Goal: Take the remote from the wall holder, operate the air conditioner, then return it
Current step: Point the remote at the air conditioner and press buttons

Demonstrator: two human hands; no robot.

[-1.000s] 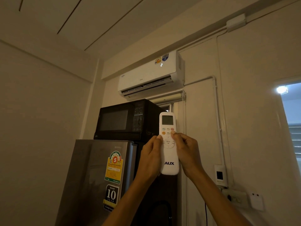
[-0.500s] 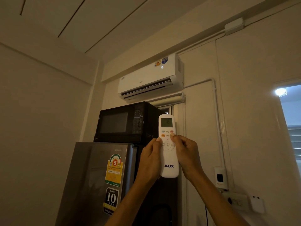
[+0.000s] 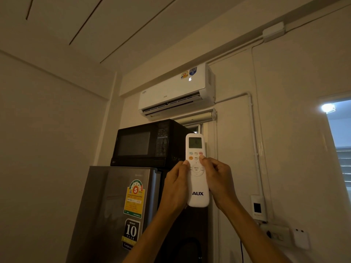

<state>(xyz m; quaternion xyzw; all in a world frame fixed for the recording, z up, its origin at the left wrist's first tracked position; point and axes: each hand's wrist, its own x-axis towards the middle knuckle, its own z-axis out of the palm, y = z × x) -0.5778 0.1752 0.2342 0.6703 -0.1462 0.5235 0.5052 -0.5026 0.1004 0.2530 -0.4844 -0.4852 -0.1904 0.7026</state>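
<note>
A white AUX remote [image 3: 197, 188] stands upright in front of me, held from both sides. My left hand [image 3: 175, 186] grips its left edge, thumb near the round menu pad. My right hand [image 3: 218, 181] grips the right edge, thumb pressed on the small buttons under the screen. The remote's screen is lit. High on the wall hangs the white air conditioner [image 3: 176, 92], its flap open and a lit digit showing on its front. A white wall holder [image 3: 258, 207] with a dark window sits low on the right wall.
A black microwave [image 3: 148, 143] rests on a silver fridge [image 3: 117, 211] at the left, just behind the remote. Pipes and conduit [image 3: 252, 141] run down the right wall to a socket box [image 3: 275, 236]. A bright window opening [image 3: 340, 141] is at the far right.
The remote and both hands have sunk slightly in view. The digit lit on the air conditioner's front changed from 2 to 6. Both hands keep their grip.
</note>
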